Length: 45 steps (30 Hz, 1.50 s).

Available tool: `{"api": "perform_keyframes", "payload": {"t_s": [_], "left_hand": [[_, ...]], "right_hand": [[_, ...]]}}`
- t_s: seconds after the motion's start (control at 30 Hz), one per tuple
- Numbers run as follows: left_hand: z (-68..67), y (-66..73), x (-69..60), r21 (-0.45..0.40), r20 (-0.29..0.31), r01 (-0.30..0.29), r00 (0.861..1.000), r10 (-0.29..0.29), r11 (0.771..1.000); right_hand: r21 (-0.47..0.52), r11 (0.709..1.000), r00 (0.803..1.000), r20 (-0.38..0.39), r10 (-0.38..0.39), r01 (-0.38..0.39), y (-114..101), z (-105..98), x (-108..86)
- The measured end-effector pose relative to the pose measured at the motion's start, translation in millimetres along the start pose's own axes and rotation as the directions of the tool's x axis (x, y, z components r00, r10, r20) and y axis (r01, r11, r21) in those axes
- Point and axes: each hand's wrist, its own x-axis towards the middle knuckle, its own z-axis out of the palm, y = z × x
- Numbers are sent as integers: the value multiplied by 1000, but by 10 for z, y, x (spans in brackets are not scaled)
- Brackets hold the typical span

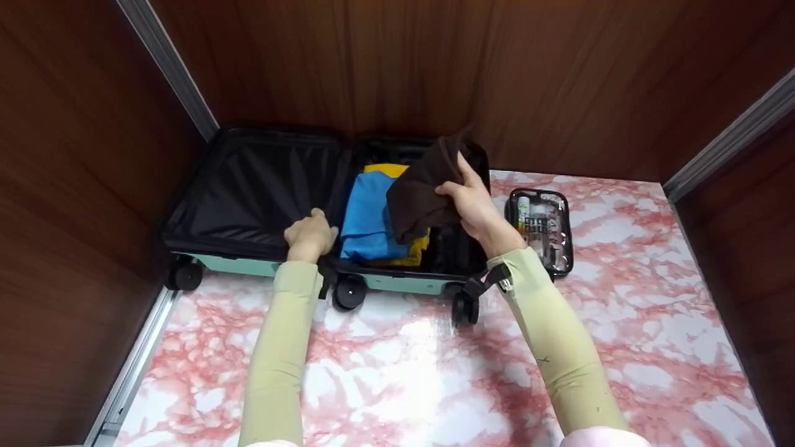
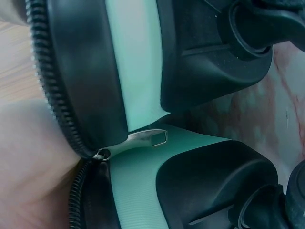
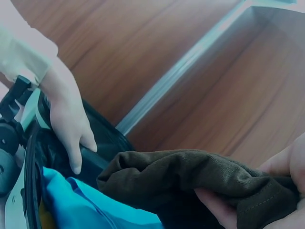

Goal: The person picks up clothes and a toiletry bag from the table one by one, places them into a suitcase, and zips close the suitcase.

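Observation:
A folded dark brown garment hangs over the right half of an open suitcase. My right hand grips it, thumb on top; the right wrist view shows the fingers under the fabric and a stitched seam. Below it, a blue folded cloth lies on a yellow one inside that half. My left hand rests on the inner edge of the suitcase's left half, beside the hinge. In the right wrist view, the left hand's fingers point downward. The left wrist view shows a zipper pull on the mint-green shell.
A clear toiletry pouch with bottles lies on the floor right of the suitcase. Black wheels jut from its near side. Brown wood-look panels stand behind and at both sides. The floor is red-and-white marbled.

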Motion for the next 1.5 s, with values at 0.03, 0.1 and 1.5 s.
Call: {"api": "perform_keyframes", "payload": {"t_s": [0.03, 0.1, 1.5], "left_hand": [[-1, -1, -1, 0, -1, 2, 1000, -2, 1000], [-1, -2, -5, -1, -2, 1, 1000, -1, 1000], [-10, 3, 5, 17, 24, 3, 1000, -3, 1000]], "right_hand": [[-9, 1000, 1000, 2, -2, 2, -4, 15, 9], [-23, 1000, 1000, 11, -3, 4, -16, 47, 27], [-480, 783, 912, -103, 398, -396, 824, 205, 267]]}}
